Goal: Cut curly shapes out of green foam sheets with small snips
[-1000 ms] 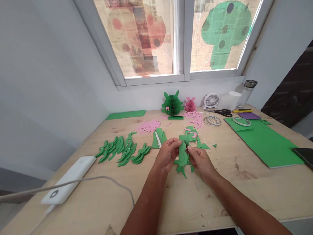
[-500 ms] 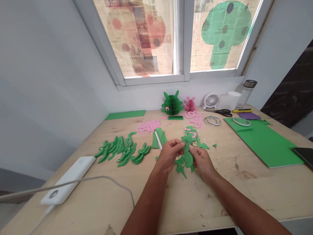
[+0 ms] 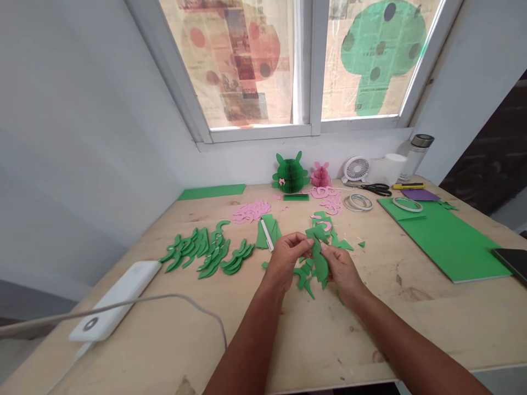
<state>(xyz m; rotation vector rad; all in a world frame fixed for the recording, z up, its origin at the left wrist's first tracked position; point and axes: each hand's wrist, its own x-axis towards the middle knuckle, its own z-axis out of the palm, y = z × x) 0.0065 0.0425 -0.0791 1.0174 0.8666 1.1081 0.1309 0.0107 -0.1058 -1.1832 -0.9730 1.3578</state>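
Well inside the near edge of the table (image 3: 370, 345), with room toward green cutouts (image 3: 216, 259) and green sheet (image 3: 448, 241), left hand (image 3: 288, 257) and right hand (image 3: 341, 270) pinch a scalloped paper piece (image 3: 320, 264) over scraps (image 3: 307, 286).

Here at nine o'clock, a white power bank (image 3: 127, 285), gray cable (image 3: 177, 296) running across it; swing to one, a little white desk fan (image 3: 356, 169); two o'clock, a metal-capped clear bottle (image 3: 415, 159); high at twelve, a newspaper-covered window (image 3: 316, 71)!
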